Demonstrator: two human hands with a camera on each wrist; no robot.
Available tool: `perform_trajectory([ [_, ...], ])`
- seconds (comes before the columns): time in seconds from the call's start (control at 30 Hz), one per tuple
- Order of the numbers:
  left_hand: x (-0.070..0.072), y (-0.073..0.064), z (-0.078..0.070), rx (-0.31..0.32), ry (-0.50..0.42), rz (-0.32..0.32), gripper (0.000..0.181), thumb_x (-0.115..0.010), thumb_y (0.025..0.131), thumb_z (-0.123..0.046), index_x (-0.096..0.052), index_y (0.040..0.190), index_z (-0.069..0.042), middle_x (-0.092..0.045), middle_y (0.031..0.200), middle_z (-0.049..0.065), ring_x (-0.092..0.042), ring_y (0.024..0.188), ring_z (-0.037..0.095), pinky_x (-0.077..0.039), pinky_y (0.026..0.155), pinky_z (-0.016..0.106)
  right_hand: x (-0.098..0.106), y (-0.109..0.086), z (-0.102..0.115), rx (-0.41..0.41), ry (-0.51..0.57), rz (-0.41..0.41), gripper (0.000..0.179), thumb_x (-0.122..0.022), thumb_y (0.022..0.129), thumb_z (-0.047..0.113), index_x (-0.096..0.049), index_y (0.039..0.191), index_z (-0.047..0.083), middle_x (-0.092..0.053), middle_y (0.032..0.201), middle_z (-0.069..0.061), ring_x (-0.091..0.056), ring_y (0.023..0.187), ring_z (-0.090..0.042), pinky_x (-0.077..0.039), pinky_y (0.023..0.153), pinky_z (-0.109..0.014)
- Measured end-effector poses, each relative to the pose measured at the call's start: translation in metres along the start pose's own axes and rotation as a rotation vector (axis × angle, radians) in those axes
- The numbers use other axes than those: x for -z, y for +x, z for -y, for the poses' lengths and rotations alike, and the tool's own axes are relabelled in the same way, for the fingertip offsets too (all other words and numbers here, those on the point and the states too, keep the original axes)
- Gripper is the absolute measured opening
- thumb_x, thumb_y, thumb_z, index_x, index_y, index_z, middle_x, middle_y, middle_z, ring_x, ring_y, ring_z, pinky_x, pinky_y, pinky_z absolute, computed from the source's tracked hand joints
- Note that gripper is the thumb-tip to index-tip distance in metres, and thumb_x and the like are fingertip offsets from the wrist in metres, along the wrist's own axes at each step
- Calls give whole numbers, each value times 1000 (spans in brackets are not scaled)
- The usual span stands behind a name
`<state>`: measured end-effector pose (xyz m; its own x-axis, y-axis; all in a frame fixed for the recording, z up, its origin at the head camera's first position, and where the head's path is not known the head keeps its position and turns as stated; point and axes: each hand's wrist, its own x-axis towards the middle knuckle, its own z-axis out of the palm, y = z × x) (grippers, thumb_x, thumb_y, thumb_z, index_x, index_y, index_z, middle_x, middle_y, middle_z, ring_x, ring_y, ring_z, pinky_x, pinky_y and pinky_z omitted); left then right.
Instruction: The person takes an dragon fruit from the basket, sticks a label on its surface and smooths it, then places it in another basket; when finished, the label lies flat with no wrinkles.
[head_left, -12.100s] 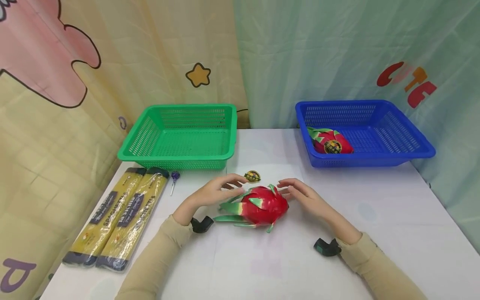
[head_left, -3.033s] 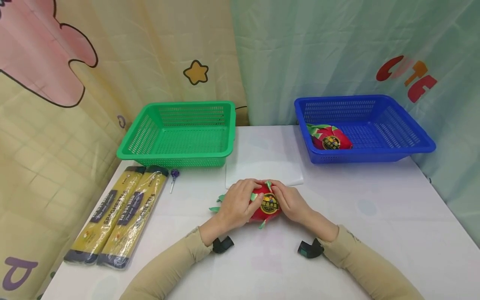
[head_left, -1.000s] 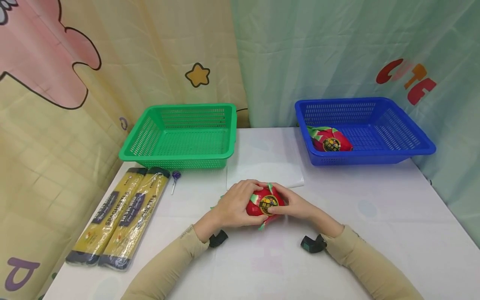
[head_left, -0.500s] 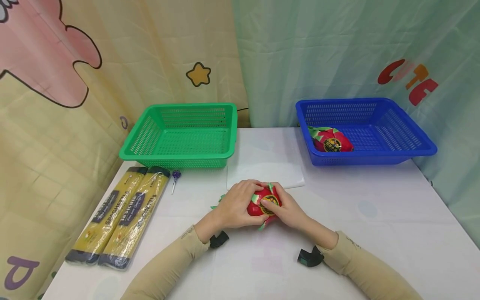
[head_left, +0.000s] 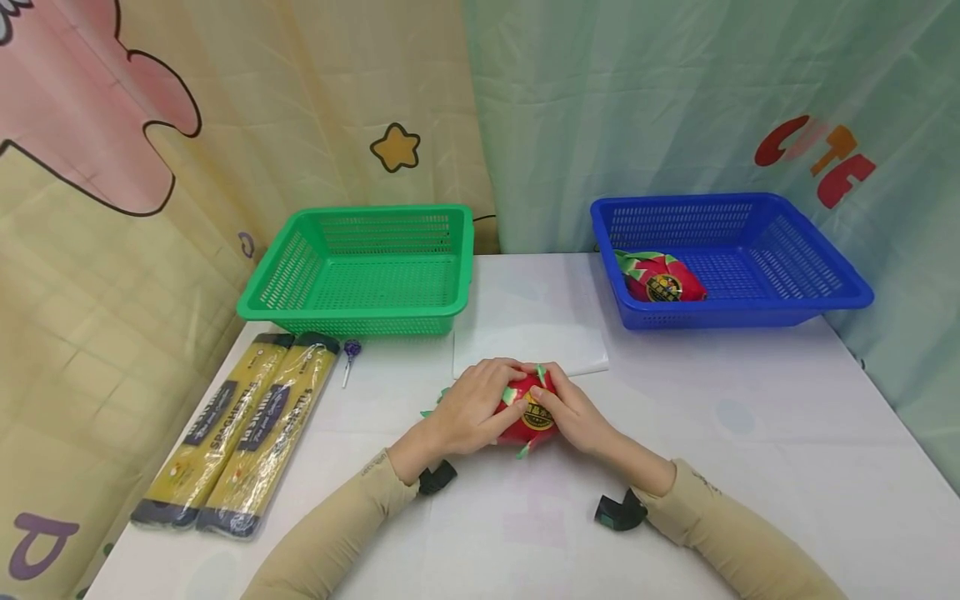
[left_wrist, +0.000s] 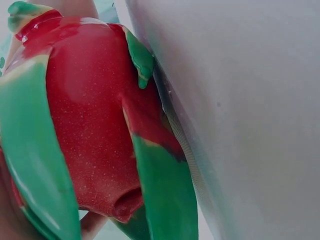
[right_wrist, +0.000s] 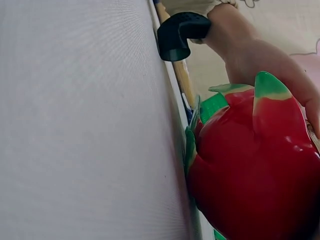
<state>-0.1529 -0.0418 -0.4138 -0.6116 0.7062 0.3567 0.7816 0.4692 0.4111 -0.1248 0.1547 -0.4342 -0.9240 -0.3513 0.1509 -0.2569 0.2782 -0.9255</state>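
A glossy red dragon fruit [head_left: 519, 432] with green-tipped scales lies on its side on the white table between both hands. My left hand [head_left: 471, 410] curls over its leafy left part, the thumb reaching to the edge of a round black-and-gold sticker [head_left: 537, 417]. Around the right end my right hand [head_left: 583, 420] holds the fruit, its thumb on the sticker's upper edge. The left wrist view shows the dragon fruit [left_wrist: 95, 110] with its long green leaves close by. In the right wrist view, the left hand [right_wrist: 272, 62] lies behind the dragon fruit [right_wrist: 250, 165].
Behind the hands lies a thin white sheet [head_left: 536, 346]. A green basket [head_left: 356, 315] stands back left; a blue basket [head_left: 738, 315] back right holds another stickered dragon fruit [head_left: 663, 279]. Two spaghetti packs [head_left: 240, 433] and a purple lollipop [head_left: 351, 354] lie left.
The sticker, on the table in the oldest frame, is now on the dragon fruit. Over the last second, the right thumb has moved to the sticker's upper edge and the left thumb has moved up.
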Motion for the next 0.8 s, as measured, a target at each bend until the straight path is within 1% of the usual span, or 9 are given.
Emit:
perform_trajectory([
  [0.1,0,0,-1,8,0,4,36,-39,96,-37,-50,116,-9,-49,125,3,-46,113,16,-40,93,35,0,-1,-1,8,3,-1,31,-41,100,15,-40,130,7,-56,116,-13,-57,93,-20,-51,74,-28],
  [0.3,-1,0,-1,7,-1,-6,35,-39,97,-37,-50,115,-10,-50,125,3,-46,114,16,-40,93,36,0,-1,0,7,12,4,32,-41,100,12,-39,131,5,-54,119,-14,-56,96,-20,-50,76,-28],
  [0.4,-1,0,-1,11,-4,-12,33,-39,97,-35,-50,115,-10,-50,125,3,-47,113,16,-41,94,36,1,0,1,-4,12,20,32,-40,101,14,-39,132,6,-53,121,-14,-55,98,-21,-50,78,-29],
  [0.47,-2,0,-1,10,-4,-20,32,-39,97,-34,-50,114,-9,-50,124,3,-47,112,16,-41,93,36,4,1,2,-26,32,64,34,-39,101,19,-38,134,8,-52,122,-14,-55,100,-22,-49,80,-30],
  [0.53,-2,0,0,6,-4,-26,31,-40,97,-32,-49,114,-8,-51,124,3,-48,112,16,-41,93,35,9,2,0,-43,95,129,37,-38,101,22,-36,136,8,-50,125,-15,-54,102,-23,-48,83,-31],
  [0.63,-3,0,0,-3,-3,-35,30,-39,97,-31,-49,113,-8,-51,123,3,-48,111,16,-42,93,34,18,3,-4,-32,186,229,44,-40,99,20,-31,141,7,-45,129,-17,-52,105,-25,-47,85,-32],
  [0.7,-3,0,0,-8,-6,-38,31,-39,98,-31,-50,113,-7,-51,123,3,-49,111,16,-42,93,34,21,5,-8,-7,232,266,47,-43,97,16,-30,141,5,-44,128,-19,-52,105,-25,-48,85,-32],
  [0.8,-2,0,0,-9,-9,-46,32,-38,98,-33,-50,113,-8,-52,124,2,-49,110,15,-42,93,35,24,6,-11,1,242,289,49,-45,96,14,-30,142,5,-44,128,-18,-53,106,-24,-48,85,-33],
])
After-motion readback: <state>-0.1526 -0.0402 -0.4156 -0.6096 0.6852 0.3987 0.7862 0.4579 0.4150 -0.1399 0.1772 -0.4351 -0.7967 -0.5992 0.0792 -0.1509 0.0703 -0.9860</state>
